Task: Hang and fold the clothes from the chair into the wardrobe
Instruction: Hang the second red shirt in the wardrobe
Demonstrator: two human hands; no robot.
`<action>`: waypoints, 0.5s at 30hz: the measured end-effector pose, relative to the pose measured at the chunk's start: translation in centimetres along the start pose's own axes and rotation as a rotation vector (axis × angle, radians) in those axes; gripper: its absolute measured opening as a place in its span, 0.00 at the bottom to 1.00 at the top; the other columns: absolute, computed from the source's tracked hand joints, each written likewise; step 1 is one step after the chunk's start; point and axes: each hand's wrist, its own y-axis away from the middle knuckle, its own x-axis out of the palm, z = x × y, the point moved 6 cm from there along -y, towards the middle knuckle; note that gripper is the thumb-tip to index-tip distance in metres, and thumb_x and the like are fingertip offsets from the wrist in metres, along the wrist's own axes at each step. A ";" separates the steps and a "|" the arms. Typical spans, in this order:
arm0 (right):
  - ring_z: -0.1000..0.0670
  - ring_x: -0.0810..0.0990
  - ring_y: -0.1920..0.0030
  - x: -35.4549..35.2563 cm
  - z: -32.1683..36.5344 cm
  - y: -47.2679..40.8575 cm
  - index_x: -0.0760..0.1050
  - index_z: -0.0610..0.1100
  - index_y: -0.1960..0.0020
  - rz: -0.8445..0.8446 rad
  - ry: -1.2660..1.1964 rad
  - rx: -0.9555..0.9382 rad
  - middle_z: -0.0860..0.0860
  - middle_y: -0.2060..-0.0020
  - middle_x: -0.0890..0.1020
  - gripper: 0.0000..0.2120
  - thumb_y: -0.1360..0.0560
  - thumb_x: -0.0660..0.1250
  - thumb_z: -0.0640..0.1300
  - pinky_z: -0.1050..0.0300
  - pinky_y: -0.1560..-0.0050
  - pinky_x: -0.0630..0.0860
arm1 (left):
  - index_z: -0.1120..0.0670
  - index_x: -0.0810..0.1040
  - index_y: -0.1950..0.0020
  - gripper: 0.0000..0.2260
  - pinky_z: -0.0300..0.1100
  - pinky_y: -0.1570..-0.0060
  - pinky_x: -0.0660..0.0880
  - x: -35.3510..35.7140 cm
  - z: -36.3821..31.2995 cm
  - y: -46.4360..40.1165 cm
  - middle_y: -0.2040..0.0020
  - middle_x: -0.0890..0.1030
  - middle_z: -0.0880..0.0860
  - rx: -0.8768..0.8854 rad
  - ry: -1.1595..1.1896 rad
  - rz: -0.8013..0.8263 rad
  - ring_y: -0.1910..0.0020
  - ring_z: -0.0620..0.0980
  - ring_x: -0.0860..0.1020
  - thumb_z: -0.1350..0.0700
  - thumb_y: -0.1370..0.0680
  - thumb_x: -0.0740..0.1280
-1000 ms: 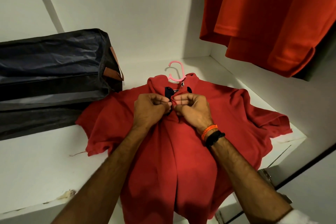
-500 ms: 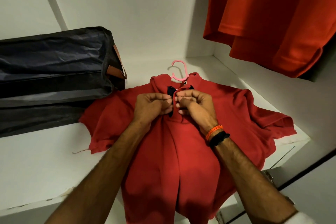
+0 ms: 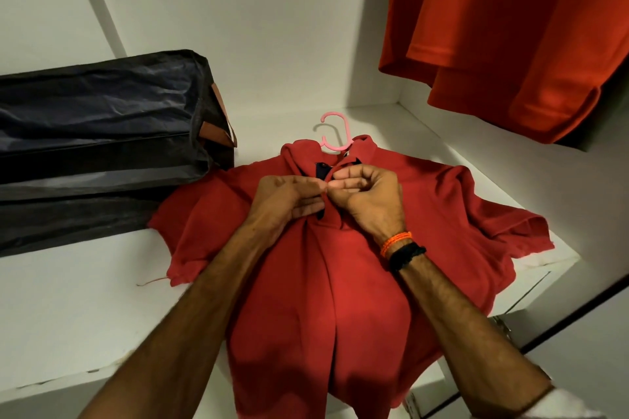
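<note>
A red polo shirt (image 3: 442, 211) lies face up on the white wardrobe shelf (image 3: 68, 309), its hem hanging over the front edge. A pink hanger (image 3: 335, 131) is inside it, with only the hook showing above the collar. My left hand (image 3: 282, 201) and my right hand (image 3: 371, 197) meet at the placket just below the collar. Each pinches one edge of the placket, fingers curled. A dark lining shows between them. The button itself is hidden by my fingers.
A dark blue fabric storage bag (image 3: 102, 133) with brown tabs fills the shelf's left side, touching the shirt's sleeve. Orange-red shirts (image 3: 510, 37) hang at the upper right. A wardrobe door with its hinge (image 3: 503, 326) is at the lower right.
My hands have stayed at the placket; the fingers have shifted slightly, with the right hand's fingers raised higher toward the collar. The shirt and hanger lie as before.
</note>
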 end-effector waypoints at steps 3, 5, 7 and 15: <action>0.58 0.81 0.69 0.1 0.5 0.3 0.79 0.47 0.59 -0.016 0.049 -0.041 0.51 0.68 0.85 0.11 0.33 0.78 0.35 0.64 0.65 0.77 | 0.64 0.82 0.54 0.05 0.35 0.63 0.80 -0.1 0.3 0.0 0.62 0.83 0.57 0.052 -0.085 -0.056 0.66 0.45 0.82 0.64 0.27 0.73; 0.57 0.83 0.68 0.0 0.6 0.3 0.77 0.47 0.57 -0.027 0.068 -0.042 0.52 0.67 0.85 0.13 0.33 0.78 0.36 0.63 0.63 0.79 | 0.61 0.82 0.60 0.04 0.35 0.65 0.80 -0.2 0.2 -0.1 0.67 0.82 0.54 0.080 -0.108 -0.100 0.70 0.43 0.80 0.64 0.25 0.72; 0.56 0.84 0.67 0.0 0.6 0.4 0.74 0.48 0.55 -0.031 0.071 -0.038 0.52 0.65 0.86 0.16 0.33 0.77 0.34 0.62 0.62 0.80 | 0.60 0.81 0.63 0.08 0.35 0.66 0.80 -0.3 0.3 -0.3 0.72 0.79 0.51 0.090 -0.123 -0.129 0.73 0.41 0.78 0.65 0.24 0.70; 0.59 0.78 0.71 0.6 -0.1 0.4 0.61 0.50 0.50 -0.026 -0.017 0.007 0.52 0.65 0.83 0.24 0.29 0.73 0.31 0.63 0.64 0.75 | 0.58 0.78 0.60 0.09 0.34 0.70 0.78 -0.2 0.5 -0.4 0.68 0.77 0.54 0.107 -0.114 -0.139 0.75 0.40 0.77 0.70 0.23 0.68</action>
